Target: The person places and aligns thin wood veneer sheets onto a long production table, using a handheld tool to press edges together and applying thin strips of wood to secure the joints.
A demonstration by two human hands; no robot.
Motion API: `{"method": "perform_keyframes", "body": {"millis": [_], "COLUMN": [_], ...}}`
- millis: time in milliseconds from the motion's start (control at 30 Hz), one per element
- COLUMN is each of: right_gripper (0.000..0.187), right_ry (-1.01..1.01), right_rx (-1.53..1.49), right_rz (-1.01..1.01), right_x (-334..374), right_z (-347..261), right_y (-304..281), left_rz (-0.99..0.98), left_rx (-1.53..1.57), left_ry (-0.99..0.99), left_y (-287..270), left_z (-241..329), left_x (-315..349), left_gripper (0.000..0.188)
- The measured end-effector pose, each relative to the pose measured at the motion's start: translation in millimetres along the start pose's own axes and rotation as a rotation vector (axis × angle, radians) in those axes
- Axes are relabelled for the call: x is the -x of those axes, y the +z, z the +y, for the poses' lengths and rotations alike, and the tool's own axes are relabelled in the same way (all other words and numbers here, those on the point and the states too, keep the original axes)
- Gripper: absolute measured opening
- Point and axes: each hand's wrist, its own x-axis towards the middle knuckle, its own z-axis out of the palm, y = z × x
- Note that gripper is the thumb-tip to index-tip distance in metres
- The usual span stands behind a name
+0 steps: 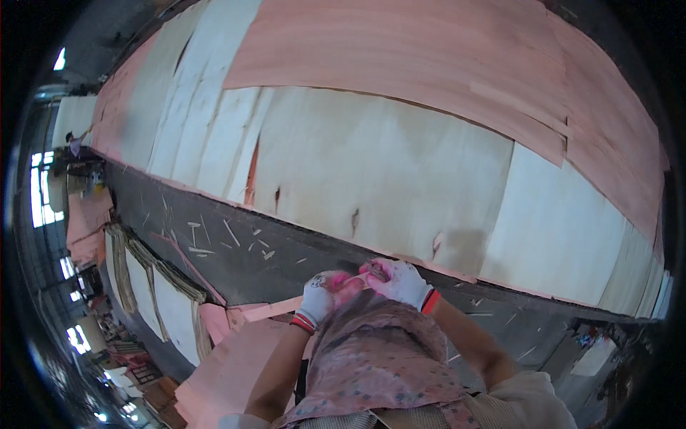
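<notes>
My left hand (325, 293) and my right hand (395, 280) meet in front of my body, both in white work gloves with red cuffs and pink-stained fingers. Their fingers are curled and closed close together. Something small and pale seems to lie between the fingertips, but its kind cannot be made out. Just beyond my hands runs the near edge of a long layer of wood veneer, with a pale sheet (400, 164) bordered by pink sheets (400, 50). A patterned, stained apron (386, 357) hangs below my hands.
Thin wood scraps (230, 232) are scattered over the dark floor (164, 214). To the left stands a stack of pale veneer sheets (153, 293), with pink sheets (236, 357) nearer me. At the far left another person (75, 145) stands by the veneer's end.
</notes>
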Motion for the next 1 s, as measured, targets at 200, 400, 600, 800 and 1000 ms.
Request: {"method": "perform_keyframes", "body": {"millis": [200, 400, 600, 800, 1000], "right_gripper": [0.026, 0.031, 0.042, 0.035, 0.026], "right_ry": [-0.171, -0.159, -0.464, -0.497, -0.243], "right_rx": [0.183, 0.201, 0.516, 0.528, 0.153], "right_rz": [0.043, -0.074, -0.278, -0.377, -0.586], "right_x": [-24.0, -43.6, -75.5, -121.3, -203.8], "right_z": [-44.2, -71.3, -156.7, -226.4, -240.7], "right_y": [80.5, 202.7, 310.3, 369.6, 409.7], "left_rz": [0.095, 0.209, 0.528, 0.806, 0.978], "left_rx": [0.717, 0.204, 0.499, 0.62, 0.268], "left_ry": [0.109, 0.195, 0.086, -0.147, -0.2], "left_y": [-10.0, -54.4, -65.8, -62.1, -114.2], "left_z": [-86.4, -180.2, -274.7, -348.9, -363.7], "left_x": [60.8, 139.7, 223.8, 266.7, 263.4], "left_gripper": [0.039, 0.041, 0.049, 0.064, 0.081]}}
